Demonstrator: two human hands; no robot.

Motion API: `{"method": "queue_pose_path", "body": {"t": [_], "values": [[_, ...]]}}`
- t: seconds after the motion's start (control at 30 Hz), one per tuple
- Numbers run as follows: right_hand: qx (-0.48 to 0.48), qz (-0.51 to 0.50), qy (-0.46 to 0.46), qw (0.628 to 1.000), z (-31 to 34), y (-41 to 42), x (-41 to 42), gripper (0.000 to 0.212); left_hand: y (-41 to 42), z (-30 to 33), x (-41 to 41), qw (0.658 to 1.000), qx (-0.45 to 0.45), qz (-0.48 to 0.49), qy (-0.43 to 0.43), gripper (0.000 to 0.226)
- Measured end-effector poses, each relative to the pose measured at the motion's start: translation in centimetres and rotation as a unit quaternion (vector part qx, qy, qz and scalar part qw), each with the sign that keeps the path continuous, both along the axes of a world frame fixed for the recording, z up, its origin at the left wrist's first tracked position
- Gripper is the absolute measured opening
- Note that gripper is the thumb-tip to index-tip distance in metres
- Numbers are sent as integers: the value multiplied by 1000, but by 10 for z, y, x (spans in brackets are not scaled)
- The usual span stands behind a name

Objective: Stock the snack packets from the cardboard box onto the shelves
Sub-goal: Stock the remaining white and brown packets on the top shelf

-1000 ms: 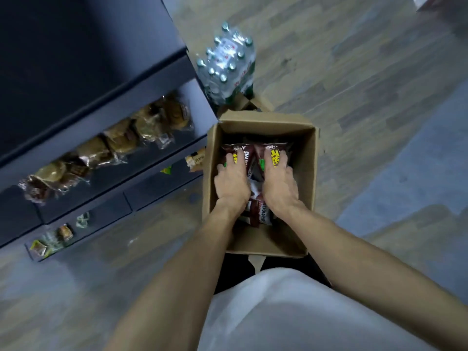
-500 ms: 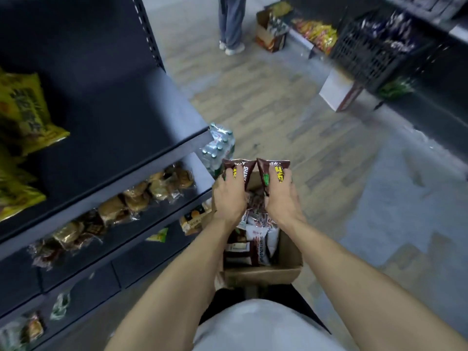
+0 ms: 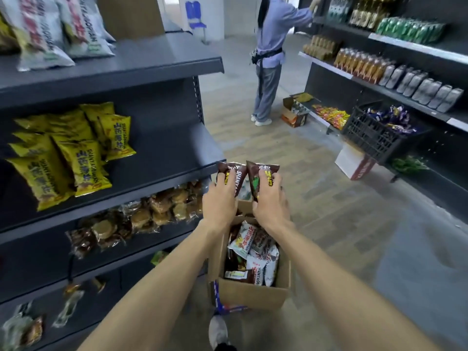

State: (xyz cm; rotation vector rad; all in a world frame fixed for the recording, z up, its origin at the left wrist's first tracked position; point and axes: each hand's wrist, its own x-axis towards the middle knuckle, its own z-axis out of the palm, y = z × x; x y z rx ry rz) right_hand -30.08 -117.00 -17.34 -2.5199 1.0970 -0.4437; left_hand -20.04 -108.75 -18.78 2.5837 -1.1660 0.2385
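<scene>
A brown packet (image 3: 231,177) is gripped in the left hand (image 3: 220,205) and another (image 3: 260,179) in the right hand (image 3: 271,206), above the box (image 3: 253,292) beside the shelf (image 3: 177,158), so either could be dropped if the slick film slips.

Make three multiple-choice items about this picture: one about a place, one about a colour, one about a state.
1. Where is the cardboard box?
A. on the floor beside the shelves
B. on the top shelf
C. in the black basket

2. What colour are the packets in the hands?
A. white
B. brown
C. green

3. What are the left hand and right hand doing?
A. hanging empty
B. pressing on the floor
C. each holding packets

Answers: 1 A, it stands on the floor below the arms; 2 B, brown wrappers; 3 C, fingers curl over the packets.
</scene>
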Motion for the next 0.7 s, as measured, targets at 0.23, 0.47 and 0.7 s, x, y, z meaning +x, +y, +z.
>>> {"method": "queue_pose_path", "body": {"t": [0.23, 0.47, 0.7], "values": [[-9, 57, -58, 997, 56, 47, 15, 82, 68, 70, 9, 996, 1, 57, -68, 78], [-58, 116, -138, 982, 136, 105, 77, 80, 137, 154, 58, 983, -22, 109, -149, 81], [-92, 151, -193, 965, 210, 180, 159, 84, 223, 239, 131, 964, -36, 140, -223, 77]]}}
